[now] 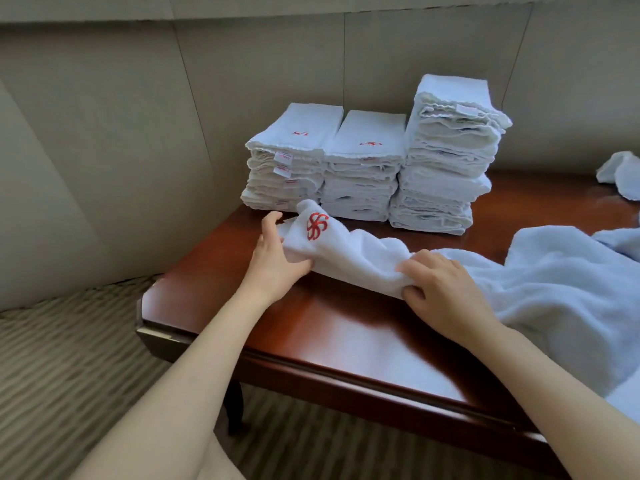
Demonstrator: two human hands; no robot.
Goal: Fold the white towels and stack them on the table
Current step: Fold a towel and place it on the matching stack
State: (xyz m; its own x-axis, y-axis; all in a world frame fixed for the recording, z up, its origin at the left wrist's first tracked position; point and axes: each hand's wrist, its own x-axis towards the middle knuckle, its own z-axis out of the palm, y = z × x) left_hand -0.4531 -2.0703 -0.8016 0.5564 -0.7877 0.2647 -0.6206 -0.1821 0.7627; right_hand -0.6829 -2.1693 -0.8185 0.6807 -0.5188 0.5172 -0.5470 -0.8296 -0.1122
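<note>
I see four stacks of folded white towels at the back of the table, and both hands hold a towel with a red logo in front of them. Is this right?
Not quite: the head view shows three stacks, not four. The rest holds: they stand at the back of the table, and the left hand and right hand hold a towel with a red logo in front of them.

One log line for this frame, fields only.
left hand: grips towel | right hand: grips towel | three stacks: on table | phase: folding
</note>
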